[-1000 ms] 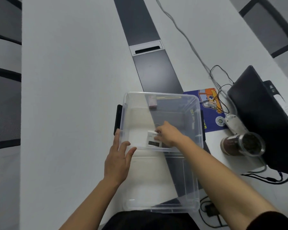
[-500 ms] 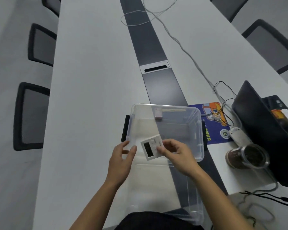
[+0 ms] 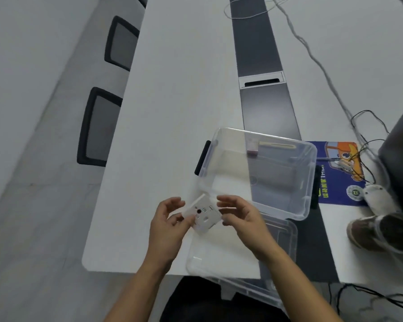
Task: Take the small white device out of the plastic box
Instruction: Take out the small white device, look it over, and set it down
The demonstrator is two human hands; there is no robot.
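Note:
The small white device [image 3: 203,213] is outside the clear plastic box [image 3: 310,182], held above the table just in front of the box's near left corner. Its back faces up, showing slots and a dark dot. My left hand [image 3: 166,225] pinches its left edge with thumb and fingers. My right hand [image 3: 239,216] touches its right edge, fingers curled around it. The box stands open on the white table [image 3: 172,112], with a small pink-white item [image 3: 252,148] by its far wall.
The clear lid [image 3: 277,233] lies at the table's near edge under my right arm. Right of the box are a blue printed mat [image 3: 335,182], tangled cables [image 3: 368,135], a dark laptop [image 3: 400,154] and a glass jar [image 3: 386,231]. Black chairs [image 3: 96,126] stand left.
The device has come up out of the box and toward me, and has been flipped from screen-up to back-up. My left hand left the box rim and took hold of it. The view shifted left.

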